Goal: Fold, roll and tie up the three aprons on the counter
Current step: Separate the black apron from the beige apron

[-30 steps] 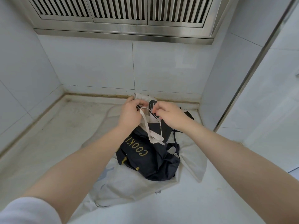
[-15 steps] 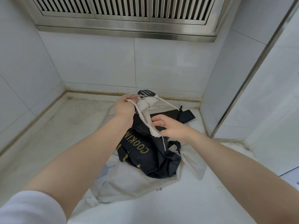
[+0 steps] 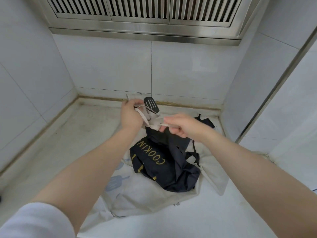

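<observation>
Tying rolled apron (image 3: 137, 100) mid-frame: my left hand (image 3: 131, 114) grips roll, right hand (image 3: 180, 125) pinches strap (image 3: 154, 122). Loose pull, roll opens.

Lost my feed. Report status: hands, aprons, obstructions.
Left hand grips rolled pale apron; right hand pinches its strap. Black apron and white apron loose on counter. Nothing blocking.
</observation>
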Demonstrator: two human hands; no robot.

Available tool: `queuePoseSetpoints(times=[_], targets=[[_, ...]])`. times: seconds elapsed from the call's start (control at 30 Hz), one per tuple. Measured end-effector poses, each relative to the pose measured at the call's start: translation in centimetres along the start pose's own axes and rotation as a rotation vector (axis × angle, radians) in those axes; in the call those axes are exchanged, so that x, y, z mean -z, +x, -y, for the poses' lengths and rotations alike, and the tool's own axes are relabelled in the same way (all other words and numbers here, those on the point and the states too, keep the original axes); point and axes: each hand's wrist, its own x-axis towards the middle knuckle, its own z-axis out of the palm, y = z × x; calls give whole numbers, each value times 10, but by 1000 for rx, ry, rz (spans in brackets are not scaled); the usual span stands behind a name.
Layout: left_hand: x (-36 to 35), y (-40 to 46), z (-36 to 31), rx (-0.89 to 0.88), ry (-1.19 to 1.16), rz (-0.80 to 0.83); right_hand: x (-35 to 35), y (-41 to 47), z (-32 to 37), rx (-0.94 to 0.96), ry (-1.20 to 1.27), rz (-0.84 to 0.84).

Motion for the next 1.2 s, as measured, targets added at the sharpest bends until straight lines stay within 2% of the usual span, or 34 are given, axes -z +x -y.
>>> queuePoseSetpoints(times=[0.07,0.13,0.23,0.33,0.43,0.53,0.67,0.73,0.87,1.0,1.2], targets=[[9,4,6,-85,216,61,15,4,14,54,73,-50],[16,6,12,-164,300,116,31,11,19,83,171,-239],[20,7,14,-275,304,263,43,25,20,79,278,-535],[20,7,5,-314,176,334,46,41,19,-74,365,-710],[24,13,-2,-257,66,372,37,54,18,-281,509,-708],[27,21,-1,-231,51,421,23,65,17,-322,711,-598],[27,25,-1,-303,86,461,15,76,17,-213,546,-383],[27,31,-3,-297,52,465,12,82,17,-148,524,-414],[31,45,-6,-170,-47,569,12,90,15,-89,468,-525],[31,63,-5,-407,271,625,14,95,12,-56,410,-583],[29,78,-16,-439,422,786,23,98,12,-15,288,-664]])
